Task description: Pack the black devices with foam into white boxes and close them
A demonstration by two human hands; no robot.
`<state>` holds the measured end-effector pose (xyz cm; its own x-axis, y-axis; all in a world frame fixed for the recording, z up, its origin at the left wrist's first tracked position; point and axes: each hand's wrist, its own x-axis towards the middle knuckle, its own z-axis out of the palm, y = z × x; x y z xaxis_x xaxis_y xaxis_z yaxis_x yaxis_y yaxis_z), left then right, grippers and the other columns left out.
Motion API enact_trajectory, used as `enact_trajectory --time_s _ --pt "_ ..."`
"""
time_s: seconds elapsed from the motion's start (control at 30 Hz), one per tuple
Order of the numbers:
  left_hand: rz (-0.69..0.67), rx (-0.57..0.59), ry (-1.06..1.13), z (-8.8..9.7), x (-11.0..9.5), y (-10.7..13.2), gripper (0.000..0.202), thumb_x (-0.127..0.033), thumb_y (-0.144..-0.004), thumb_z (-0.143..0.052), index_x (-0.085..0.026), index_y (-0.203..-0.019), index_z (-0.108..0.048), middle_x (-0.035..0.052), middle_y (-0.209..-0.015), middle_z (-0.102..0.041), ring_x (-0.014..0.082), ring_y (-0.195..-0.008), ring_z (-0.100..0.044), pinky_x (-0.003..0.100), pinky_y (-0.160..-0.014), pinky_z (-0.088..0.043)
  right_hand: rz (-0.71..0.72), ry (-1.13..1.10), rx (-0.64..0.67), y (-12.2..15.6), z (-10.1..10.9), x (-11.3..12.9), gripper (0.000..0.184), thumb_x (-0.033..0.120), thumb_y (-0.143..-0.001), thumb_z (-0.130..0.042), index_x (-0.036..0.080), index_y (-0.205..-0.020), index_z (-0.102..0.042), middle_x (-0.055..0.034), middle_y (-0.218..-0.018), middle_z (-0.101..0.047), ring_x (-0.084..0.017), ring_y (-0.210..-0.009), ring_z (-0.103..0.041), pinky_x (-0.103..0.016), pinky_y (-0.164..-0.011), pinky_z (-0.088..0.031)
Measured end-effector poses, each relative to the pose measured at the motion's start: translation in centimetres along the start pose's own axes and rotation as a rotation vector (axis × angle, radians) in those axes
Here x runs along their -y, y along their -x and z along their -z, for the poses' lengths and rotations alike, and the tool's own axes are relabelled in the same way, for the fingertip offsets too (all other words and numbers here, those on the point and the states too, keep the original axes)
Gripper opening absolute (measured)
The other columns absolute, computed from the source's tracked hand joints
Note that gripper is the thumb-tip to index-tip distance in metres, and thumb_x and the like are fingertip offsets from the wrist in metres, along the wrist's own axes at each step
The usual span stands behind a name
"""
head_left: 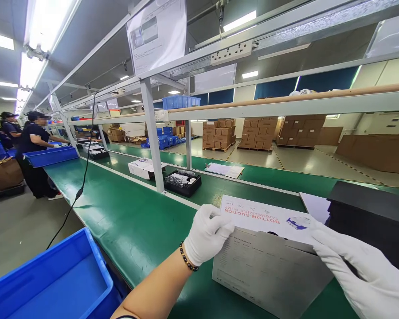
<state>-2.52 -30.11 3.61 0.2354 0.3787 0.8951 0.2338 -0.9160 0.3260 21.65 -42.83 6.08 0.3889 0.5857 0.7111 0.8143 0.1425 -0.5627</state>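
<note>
Left hand [208, 235] pinches the box [269, 270] at its top left corner; right hand [359, 261] grasps its right end. Black stack [369, 215] sits on counter [146, 221] near right hand.

One held box [266, 270], two gloved hands [208, 234] [369, 253], one beaded bracelet [185, 261].

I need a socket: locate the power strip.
The power strip is in the head view's upper middle, slightly right of centre, on the beam just right of the hanging sheet.
</note>
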Motion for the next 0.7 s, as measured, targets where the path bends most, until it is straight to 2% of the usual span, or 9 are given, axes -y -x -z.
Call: enact_trajectory --time_s 0.1,0.17,0.23,0.33,0.4,0.47,0.57,0.63,0.7 --pt "0.295 -0.09 0.207 -1.2 -0.2 0.3 0.027 -0.044 -0.092 -0.054 -0.02 -0.09 -0.068 0.0118 -0.118 -0.06 0.0243 -0.111 -0.059 0.041 -0.093 -0.049 0.131 0.097 0.047 0.7 0.3 -1.3 0.042 0.066 -0.081 -0.051 0.039 -0.103 -0.073 0.0001 -0.118 -0.068 -0.033 -0.11 -0.063 -0.059 -0.098 -0.049" --pt "0.495 -0.097 0.348 -2.0 -0.4 0.1 0.032 -0.046 -0.091 -0.057 -0.02 -0.108 -0.065 0.0141 -0.146 -0.045 0.0286 -0.132 -0.047 0.045 -0.107 -0.041 0.233 0.121 0.054 1.2 0.4 -1.8 0.038 0.058 -0.085 -0.053 0.037 -0.11 -0.071 -0.0004 -0.125 -0.064 -0.031 -0.115 -0.061 -0.057 -0.098 -0.051" --pt "0.574 -0.022 0.465 -2.3 -0.4 -0.3 0.049 -0.047 -0.088 -0.061 -0.022 -0.129 -0.056 0.0129 -0.156 -0.034 0.0296 -0.143 -0.034 0.047 -0.117 -0.03 0.336 0.137 0.068 1.7 0.5 -2.0 0.036 0.047 -0.09 -0.052 0.036 -0.121 -0.065 0.0004 -0.13 -0.061 -0.029 -0.122 -0.057 -0.053 -0.1 -0.051" --pt "0.584 0.124 0.584 -2.2 -0.4 -1.0 0.062 -0.048 -0.085 -0.064 -0.023 -0.139 -0.05 0.0096 -0.159 -0.031 0.0275 -0.148 -0.025 0.045 -0.123 -0.021 0.432 0.226 0.066 2.4 0.6 -1.2 0.039 0.037 -0.092 -0.052 0.037 -0.13 -0.057 0.001 -0.126 -0.064 -0.028 -0.12 -0.058 -0.054 -0.103 -0.048" --pt "0.588 0.18 0.624 -2.0 -0.3 -1.1 0.065 -0.048 -0.084 -0.064 -0.023 -0.141 -0.047 0.0082 -0.16 -0.028 0.0259 -0.149 -0.023 0.043 -0.123 -0.022 0.461 0.3 0.01 2.6 0.2 -0.2 0.038 0.034 -0.092 -0.051 0.036 -0.129 -0.058 -0.0002 -0.125 -0.064 -0.029 -0.116 -0.06 -0.055 -0.101 -0.049" --pt "0.574 0.209 0.607 -1.7 0.0 -1.1 0.064 -0.048 -0.086 -0.062 -0.023 -0.143 -0.046 0.0079 -0.161 -0.026 0.0253 -0.149 -0.022 0.043 -0.123 -0.023 0.513 0.326 -0.017 2.6 -0.9 1.2 0.038 0.03 -0.092 -0.047 0.033 -0.128 -0.058 -0.0027 -0.129 -0.061 -0.028 -0.115 -0.061 -0.049 -0.094 -0.053" --pt "0.484 0.313 0.444 -0.7 0.9 -1.3 0.058 -0.045 -0.092 -0.053 -0.018 -0.143 -0.046 0.0106 -0.16 -0.027 0.0251 -0.148 -0.026 0.044 -0.122 -0.026 0.672 0.449 -0.056 2.1 -3.2 2.9 0.035 0.024 -0.093 -0.041 0.024 -0.12 -0.062 -0.0084 -0.12 -0.066 -0.026 -0.104 -0.064 -0.039 -0.078 -0.055" --pt "0.366 0.437 0.283 0.2 1.7 -2.2 0.048 -0.04 -0.098 -0.041 -0.017 -0.14 -0.049 0.0107 -0.157 -0.035 0.0229 -0.146 -0.031 0.042 -0.121 -0.029 0.754 0.589 -0.136 1.4 -4.3 3.6 0.028 0.024 -0.093 -0.044 0.018 -0.109 -0.066 -0.0118 -0.103 -0.069 -0.026 -0.089 -0.065 -0.037 -0.07 -0.052" --pt "0.241 0.572 0.135 1.0 2.2 -4.0 0.043 -0.033 -0.101 -0.031 -0.018 -0.133 -0.056 0.0093 -0.15 -0.046 0.0211 -0.143 -0.038 0.041 -0.12 -0.031 0.825 0.634 -0.191 0.9 -4.6 3.6 0.021 0.027 -0.092 -0.052 0.014 -0.102 -0.065 -0.0129 -0.094 -0.069 -0.027 -0.082 -0.062 -0.036 -0.067 -0.048"
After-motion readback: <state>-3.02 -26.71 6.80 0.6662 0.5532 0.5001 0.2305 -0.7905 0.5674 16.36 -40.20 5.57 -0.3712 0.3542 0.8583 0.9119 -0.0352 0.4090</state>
